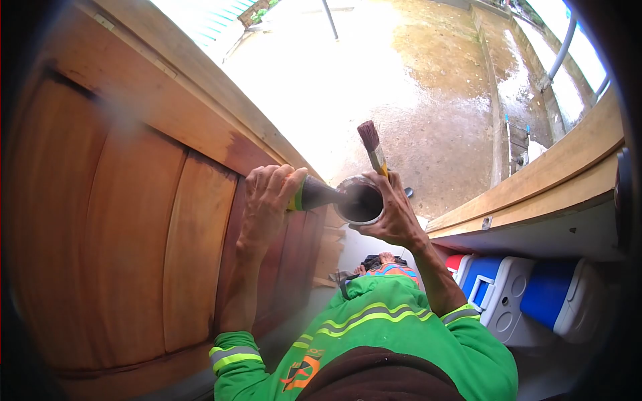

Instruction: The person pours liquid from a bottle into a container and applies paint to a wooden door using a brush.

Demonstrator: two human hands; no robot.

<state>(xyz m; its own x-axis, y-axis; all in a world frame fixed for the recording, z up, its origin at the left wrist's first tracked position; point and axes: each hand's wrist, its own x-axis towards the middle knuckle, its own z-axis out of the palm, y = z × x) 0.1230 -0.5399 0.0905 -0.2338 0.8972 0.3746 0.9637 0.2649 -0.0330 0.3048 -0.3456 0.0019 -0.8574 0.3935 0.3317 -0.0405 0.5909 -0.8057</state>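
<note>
The paintbrush (pixel 372 148) has dark reddish-brown bristles, a silvery ferrule and a yellow handle. The bottle (pixel 317 194) is dark with a yellow-green band; the container (pixel 359 221) has a greyish rim and an inside that seems near-black, though shadow may deepen it. The green top (pixel 435 354) carries lime-and-grey stripes. The door (pixel 134 234) runs orange-brown to deep red-brown.

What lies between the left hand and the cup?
Head view: a dark bottle, held by the left hand and tipped toward the cup.
</note>
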